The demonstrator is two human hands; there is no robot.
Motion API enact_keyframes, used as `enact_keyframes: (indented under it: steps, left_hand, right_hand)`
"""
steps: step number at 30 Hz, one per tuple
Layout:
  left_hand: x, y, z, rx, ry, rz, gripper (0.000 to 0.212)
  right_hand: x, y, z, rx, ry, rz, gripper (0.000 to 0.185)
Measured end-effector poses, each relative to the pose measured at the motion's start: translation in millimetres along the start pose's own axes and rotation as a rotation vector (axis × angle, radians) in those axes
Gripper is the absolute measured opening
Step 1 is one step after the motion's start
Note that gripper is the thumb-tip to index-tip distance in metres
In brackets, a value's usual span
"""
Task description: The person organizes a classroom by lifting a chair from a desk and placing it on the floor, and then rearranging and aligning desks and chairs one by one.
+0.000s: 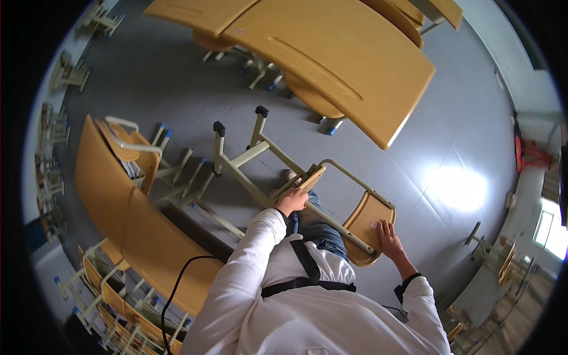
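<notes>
A school chair with a cream metal frame [244, 177] is tipped over in front of my body, its black-capped feet pointing away to the upper left. My left hand [293, 200] grips the chair at the edge of its wooden seat [314, 178], beside the frame tube. On the curved wooden backrest [361, 221], my right hand [390, 239] holds the outer edge, with its fingers over the face next to a small white sticker [374, 225]. The thumb of that hand is hidden. My legs and one shoe [293, 176] show beneath the chair.
A wooden-topped desk [319, 49] stands ahead, with chairs tucked under it. Another desk row [128, 213] runs along my left, bearing an upturned chair [133, 146]. A black cable [177, 284] hangs by my left arm. Grey floor [426, 133] reflects light at right.
</notes>
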State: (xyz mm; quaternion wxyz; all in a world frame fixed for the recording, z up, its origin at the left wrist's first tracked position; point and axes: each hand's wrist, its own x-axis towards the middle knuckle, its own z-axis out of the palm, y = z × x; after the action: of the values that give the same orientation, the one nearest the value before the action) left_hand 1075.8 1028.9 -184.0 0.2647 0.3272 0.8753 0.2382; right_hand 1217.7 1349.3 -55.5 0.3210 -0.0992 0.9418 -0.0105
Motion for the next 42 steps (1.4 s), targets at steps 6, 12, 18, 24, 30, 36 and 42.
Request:
enact_keyframes:
  steps: [6,12,18,24,30,36,42]
  left_hand:
    - [-3.9,-0.9,-1.9,0.04,0.099,-0.156,0.009]
    - [-11.7,2.9,-9.8,0.099,0.287,-0.23,0.005]
    - [-13.6,-8.6,-10.5,-0.007,0.361,-0.44,0.008]
    - [-24.1,-14.8,-37.0,-0.003,0.026,-0.429,0.007]
    - [-23.8,-11.0,-15.4,0.006,0.08,-0.453,0.01]
    - [-42.4,-3.0,-38.6,-0.171,0.335,-0.518,0.029]
    - [-60.7,17.5,-71.6,-0.217,0.497,-0.729,0.04]
  right_hand:
    - [26.1,11.9,-20.0,-0.163,0.013,-0.144,0.054]
    - [45.1,3.5,-55.2,-0.15,-0.168,-0.117,0.058]
    - [64.8,-8.8,-68.7,-0.187,-0.237,-0.127,0.054]
    - [77.0,-18.3,-85.7,-0.278,-0.213,-0.197,0.062]
    - [76.8,-14.7,-92.5,-0.375,-0.234,-0.262,0.061]
    - [88.5,-29.5,-111.5,-0.336,-0.24,-0.299,0.056]
    - [86.2,-85.1,-159.0,-0.392,-0.127,-0.458,0.046]
